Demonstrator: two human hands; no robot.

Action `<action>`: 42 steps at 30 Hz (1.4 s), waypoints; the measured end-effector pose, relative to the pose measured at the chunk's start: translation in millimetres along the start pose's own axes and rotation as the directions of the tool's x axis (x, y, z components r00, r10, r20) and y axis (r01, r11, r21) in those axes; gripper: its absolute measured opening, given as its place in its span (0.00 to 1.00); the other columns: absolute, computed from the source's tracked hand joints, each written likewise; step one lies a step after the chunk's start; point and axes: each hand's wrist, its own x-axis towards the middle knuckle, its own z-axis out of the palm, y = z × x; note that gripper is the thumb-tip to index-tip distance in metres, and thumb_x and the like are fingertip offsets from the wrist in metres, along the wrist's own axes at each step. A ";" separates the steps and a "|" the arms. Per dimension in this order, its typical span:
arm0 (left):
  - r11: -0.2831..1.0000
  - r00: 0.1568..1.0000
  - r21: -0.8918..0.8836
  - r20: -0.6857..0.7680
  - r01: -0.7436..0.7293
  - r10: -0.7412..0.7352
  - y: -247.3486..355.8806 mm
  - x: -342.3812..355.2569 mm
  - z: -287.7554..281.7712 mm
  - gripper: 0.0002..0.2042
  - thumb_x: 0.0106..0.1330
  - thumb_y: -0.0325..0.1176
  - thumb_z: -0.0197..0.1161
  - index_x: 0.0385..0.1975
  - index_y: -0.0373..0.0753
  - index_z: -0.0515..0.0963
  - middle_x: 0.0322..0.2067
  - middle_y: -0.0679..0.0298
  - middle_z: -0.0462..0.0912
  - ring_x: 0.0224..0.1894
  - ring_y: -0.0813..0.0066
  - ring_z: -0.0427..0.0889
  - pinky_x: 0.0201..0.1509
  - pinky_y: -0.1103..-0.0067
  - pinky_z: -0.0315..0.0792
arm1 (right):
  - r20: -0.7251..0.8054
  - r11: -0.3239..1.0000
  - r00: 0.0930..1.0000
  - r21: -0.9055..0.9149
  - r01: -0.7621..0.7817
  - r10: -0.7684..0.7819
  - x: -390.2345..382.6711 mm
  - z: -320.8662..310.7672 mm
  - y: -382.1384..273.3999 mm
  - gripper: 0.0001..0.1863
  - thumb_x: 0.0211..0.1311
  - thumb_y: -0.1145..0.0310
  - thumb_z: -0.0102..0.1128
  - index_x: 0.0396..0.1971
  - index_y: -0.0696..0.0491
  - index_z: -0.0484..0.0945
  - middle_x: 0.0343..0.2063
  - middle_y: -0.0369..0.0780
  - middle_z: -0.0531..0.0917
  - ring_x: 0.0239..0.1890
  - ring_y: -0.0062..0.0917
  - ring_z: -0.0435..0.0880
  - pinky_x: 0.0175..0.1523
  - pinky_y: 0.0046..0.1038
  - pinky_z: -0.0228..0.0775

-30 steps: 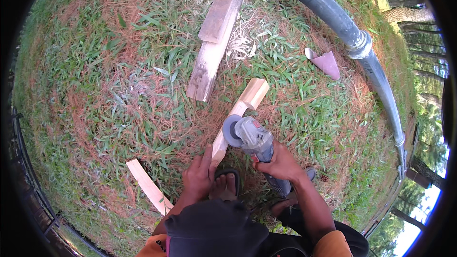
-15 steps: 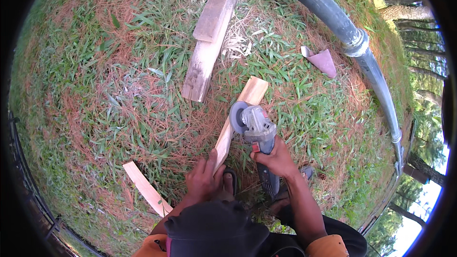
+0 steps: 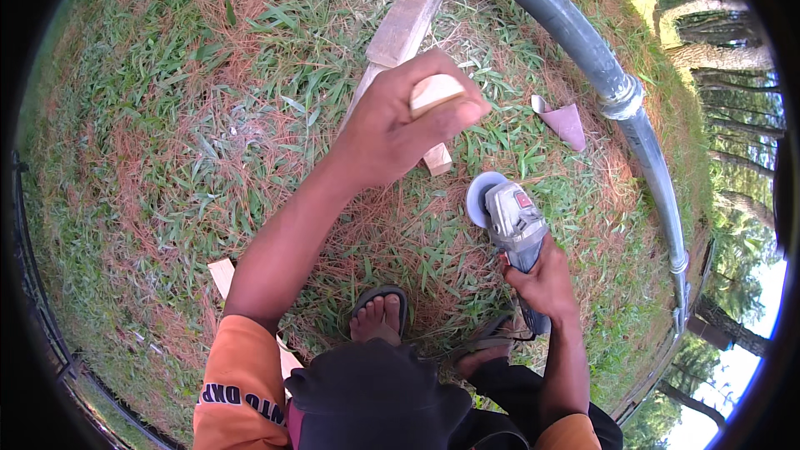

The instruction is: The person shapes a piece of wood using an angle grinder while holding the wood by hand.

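Observation:
My left hand [image 3: 400, 117] is raised and closed around a strip of wood [image 3: 437, 95], whose pale cut end points up out of the fist. Below that fist a wooden end [image 3: 438, 159] shows; I cannot tell if it belongs to the same strip. In my right hand [image 3: 546, 279] is an angle grinder [image 3: 515, 221], gripped by its body. Its round grey disc [image 3: 483, 197] faces left, apart from the wood. Whether the disc is spinning does not show.
A weathered plank [image 3: 410, 21] lies on the grass beyond my left hand. Sandpaper [image 3: 564, 123] rests right of it. A thick grey pipe [image 3: 575, 25] curves along the far right. Another wood strip [image 3: 222, 276] lies left, partly behind my arm. My sandalled foot [image 3: 379, 314] stands nearby.
My left hand has lifted the wood strip off the ground and carried it up and away, turning it on end. My right hand has shifted the grinder rightward, away from the wood.

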 end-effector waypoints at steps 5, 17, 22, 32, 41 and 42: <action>0.962 0.880 -0.111 0.440 0.249 -0.177 -12.2 43.4 37.8 0.21 0.71 0.54 0.65 0.38 0.38 0.76 0.32 0.67 0.78 0.36 0.82 0.80 0.41 0.81 0.74 | 0.036 0.974 0.996 -0.211 0.086 -0.080 1.2 -9.9 -6.8 0.37 0.45 0.65 0.72 0.55 0.67 0.68 0.32 0.59 0.85 0.37 0.55 0.86 0.46 0.47 0.79; 0.985 0.744 -0.097 0.667 0.142 -0.042 1.0 38.7 58.3 0.34 0.73 0.70 0.45 0.33 0.37 0.74 0.27 0.66 0.72 0.31 0.74 0.74 0.35 0.74 0.67 | 0.210 0.991 0.975 -0.091 0.097 -0.076 37.1 -0.3 -17.5 0.34 0.46 0.66 0.72 0.53 0.66 0.71 0.36 0.59 0.85 0.42 0.55 0.86 0.49 0.45 0.78; 0.985 0.750 -0.099 0.661 0.140 -0.040 1.0 39.0 53.5 0.30 0.75 0.64 0.49 0.33 0.36 0.74 0.26 0.64 0.71 0.31 0.71 0.74 0.36 0.72 0.67 | 0.218 0.985 0.966 -0.068 0.159 -0.140 36.9 1.2 -22.4 0.28 0.46 0.70 0.71 0.50 0.60 0.74 0.36 0.49 0.86 0.39 0.36 0.86 0.52 0.35 0.76; 0.916 0.935 -0.297 0.308 0.271 -0.177 -7.5 13.4 18.8 0.30 0.65 0.61 0.49 0.24 0.34 0.75 0.22 0.63 0.78 0.23 0.76 0.74 0.29 0.78 0.66 | 0.146 0.999 0.989 0.029 0.030 -0.034 33.2 12.4 -6.3 0.32 0.48 0.65 0.72 0.53 0.64 0.74 0.41 0.55 0.86 0.47 0.48 0.87 0.56 0.39 0.76; 0.843 0.960 -0.495 0.264 0.213 -0.088 -18.8 2.1 -17.8 0.32 0.70 0.64 0.47 0.22 0.35 0.73 0.19 0.57 0.75 0.23 0.65 0.75 0.31 0.70 0.72 | 0.265 0.923 0.962 0.382 -0.047 -0.061 44.7 38.6 15.4 0.30 0.48 0.66 0.74 0.52 0.60 0.77 0.39 0.43 0.87 0.42 0.29 0.85 0.53 0.32 0.76; 0.836 0.968 -0.518 0.244 0.177 -0.054 -19.8 0.6 -21.6 0.31 0.70 0.63 0.47 0.23 0.36 0.73 0.20 0.58 0.75 0.23 0.65 0.75 0.32 0.69 0.72 | 0.233 0.933 0.969 0.361 -0.004 -0.086 44.4 42.7 15.3 0.28 0.48 0.67 0.73 0.51 0.60 0.77 0.38 0.42 0.87 0.42 0.27 0.85 0.53 0.31 0.76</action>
